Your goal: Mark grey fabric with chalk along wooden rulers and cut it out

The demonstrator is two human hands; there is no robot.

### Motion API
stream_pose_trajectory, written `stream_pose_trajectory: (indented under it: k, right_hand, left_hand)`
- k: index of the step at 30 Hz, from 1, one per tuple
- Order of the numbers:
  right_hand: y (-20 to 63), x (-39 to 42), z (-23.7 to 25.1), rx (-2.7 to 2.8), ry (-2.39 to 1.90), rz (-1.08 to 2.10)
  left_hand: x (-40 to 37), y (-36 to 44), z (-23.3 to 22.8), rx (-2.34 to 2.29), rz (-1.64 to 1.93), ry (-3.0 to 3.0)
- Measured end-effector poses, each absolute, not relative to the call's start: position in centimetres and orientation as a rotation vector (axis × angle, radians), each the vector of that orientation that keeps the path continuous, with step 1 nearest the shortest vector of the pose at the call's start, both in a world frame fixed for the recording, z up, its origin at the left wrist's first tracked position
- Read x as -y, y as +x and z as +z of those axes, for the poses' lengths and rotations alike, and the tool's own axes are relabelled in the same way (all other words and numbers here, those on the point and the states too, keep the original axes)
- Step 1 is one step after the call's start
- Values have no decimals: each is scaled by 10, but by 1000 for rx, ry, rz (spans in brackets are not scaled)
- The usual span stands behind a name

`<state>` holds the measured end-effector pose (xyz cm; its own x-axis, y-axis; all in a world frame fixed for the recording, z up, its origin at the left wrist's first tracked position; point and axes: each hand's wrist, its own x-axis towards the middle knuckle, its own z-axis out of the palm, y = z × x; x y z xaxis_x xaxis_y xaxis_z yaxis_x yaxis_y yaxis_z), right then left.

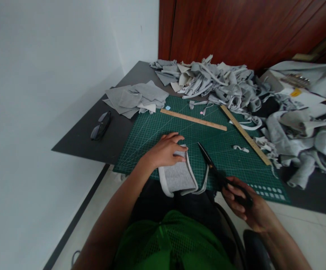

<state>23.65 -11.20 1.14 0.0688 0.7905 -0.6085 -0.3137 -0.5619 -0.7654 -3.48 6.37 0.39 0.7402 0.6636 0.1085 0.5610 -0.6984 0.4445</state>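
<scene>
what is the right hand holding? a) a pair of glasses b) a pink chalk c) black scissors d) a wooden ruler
c: the right hand grips the handles of the black scissors, whose blades point out over the green cutting mat, while the left hand presses on a grey fabric piece.

Dark green cutting mat (179, 131) ruled with a pale grid, grey fabric piece (179, 176) edged in lighter grey, black scissors (216, 170), tan wooden rulers (193, 119), grey offcuts (208, 78) heaped far, black sunglasses (101, 126) left, charcoal tabletop (95, 142), reddish-brown door (236, 26)
</scene>
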Motion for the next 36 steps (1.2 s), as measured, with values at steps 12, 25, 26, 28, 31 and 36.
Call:
stream_pose_trajectory:
  k: [12,25,26,28,31,36]
  right_hand:
    - [245,154,17,711,-1560,1533]
    - [300,156,6,530,-1636,1321]
    - [301,148,6,544,-1616,1276]
    - [299,137,7,575,-1551,1203]
    - [283,135,12,640,-1458,1285]
    - [231,150,16,692,-1410,1714]
  left_hand:
    - [-63,-30,0,-1161,438,2533]
    - [-68,-34,-9,-1992,595,2433]
    - [-68,-35,-9,-2021,597,2423]
    - [-68,-35,-10,-2047,599,2408]
    - [-68,-35,-10,-2031,600,2403]
    - [-69,-35,-11,-1969,642,2420]
